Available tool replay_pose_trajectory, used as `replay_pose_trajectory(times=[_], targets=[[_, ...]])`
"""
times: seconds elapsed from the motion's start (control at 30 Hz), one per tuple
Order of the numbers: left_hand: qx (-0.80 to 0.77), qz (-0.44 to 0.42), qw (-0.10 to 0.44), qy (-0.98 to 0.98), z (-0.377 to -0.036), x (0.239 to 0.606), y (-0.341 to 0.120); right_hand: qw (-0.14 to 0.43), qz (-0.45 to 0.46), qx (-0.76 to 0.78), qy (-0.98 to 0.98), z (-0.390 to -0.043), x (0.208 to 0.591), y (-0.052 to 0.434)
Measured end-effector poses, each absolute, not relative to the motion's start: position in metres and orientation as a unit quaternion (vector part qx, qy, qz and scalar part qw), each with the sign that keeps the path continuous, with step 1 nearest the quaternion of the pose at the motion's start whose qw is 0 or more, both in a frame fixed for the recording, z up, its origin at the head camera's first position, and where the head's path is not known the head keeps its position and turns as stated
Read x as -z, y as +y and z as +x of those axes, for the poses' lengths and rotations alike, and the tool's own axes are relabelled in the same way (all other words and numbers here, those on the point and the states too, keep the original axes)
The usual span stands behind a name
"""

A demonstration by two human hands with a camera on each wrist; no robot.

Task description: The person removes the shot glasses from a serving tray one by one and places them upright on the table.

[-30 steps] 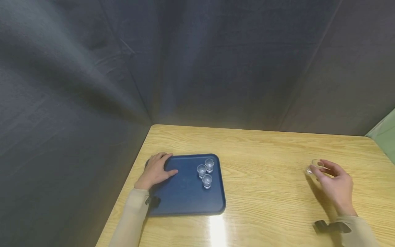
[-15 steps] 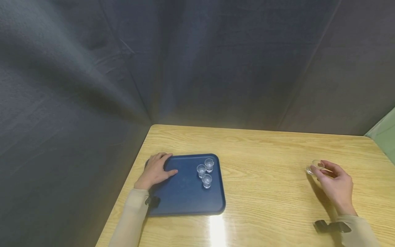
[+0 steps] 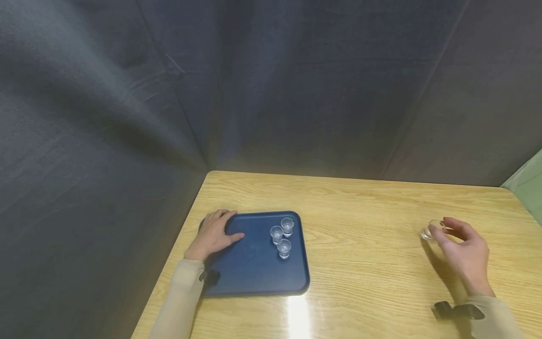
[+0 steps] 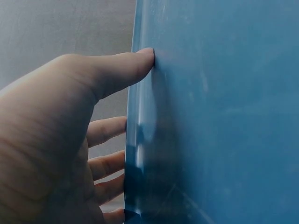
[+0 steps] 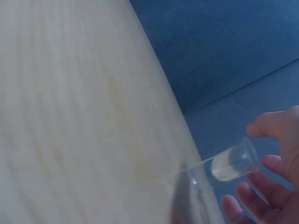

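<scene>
A blue tray (image 3: 250, 278) lies on the left part of the wooden table, and three small clear shot glasses (image 3: 284, 249) stand on its right side. My left hand (image 3: 213, 235) holds the tray's left edge; in the left wrist view the thumb (image 4: 140, 63) laps over the rim while the fingers (image 4: 107, 165) meet its outer side. Far to the right, another shot glass (image 3: 426, 233) stands on the table. Around its rim is my right hand (image 3: 463, 252), fingers spread. In the right wrist view a gap shows between thumb (image 5: 266, 126) and glass (image 5: 231, 163).
Bare wood of the table (image 3: 360, 245) stretches between the tray and the right-hand glass. Dark curtains (image 3: 305, 117) rise behind the table and along its left side. A pale green surface (image 3: 527, 183) shows at the far right.
My right hand has shifted slightly right and its fingers have loosened from the glass, which stands almost where it was. Left hand and tray have not moved.
</scene>
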State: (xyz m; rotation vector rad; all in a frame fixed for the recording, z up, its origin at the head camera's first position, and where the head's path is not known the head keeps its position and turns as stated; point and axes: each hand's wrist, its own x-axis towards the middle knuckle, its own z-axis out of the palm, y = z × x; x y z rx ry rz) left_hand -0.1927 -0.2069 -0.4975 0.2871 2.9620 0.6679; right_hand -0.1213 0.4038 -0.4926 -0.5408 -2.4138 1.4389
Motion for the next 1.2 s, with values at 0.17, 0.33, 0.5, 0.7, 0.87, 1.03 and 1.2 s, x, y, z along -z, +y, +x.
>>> replay_pose_trajectory(times=[0.17, 0.33, 0.5, 0.7, 0.87, 1.03, 1.2], targets=[[-0.218, 0.095, 0.045, 0.97, -0.193, 0.497, -0.206, 0.168, -0.179, -0.483, -0.84, -0.123, 0.484, 0.399], [-0.219, 0.098, 0.042, 0.97, -0.193, 0.497, -0.206, 0.192, -0.177, -0.454, -0.852, -0.124, 0.476, 0.389], [-0.218, 0.099, 0.04, 0.97, -0.193, 0.497, -0.206, 0.217, -0.18, -0.457, -0.843, -0.127, 0.47, 0.375], [-0.219, 0.095, 0.045, 0.97, -0.192, 0.496, -0.205, 0.222, -0.143, -0.453, -0.851, -0.126, 0.464, 0.362], [-0.219, 0.092, 0.044, 0.97, -0.192, 0.495, -0.205, 0.209, -0.106, -0.451, -0.861, -0.125, 0.467, 0.351], [-0.219, 0.092, 0.044, 0.97, -0.192, 0.495, -0.205, 0.192, -0.067, -0.438, -0.876, -0.125, 0.473, 0.339], [-0.219, 0.091, 0.047, 0.97, -0.192, 0.495, -0.205, 0.188, -0.04, -0.441, -0.877, -0.126, 0.477, 0.324]])
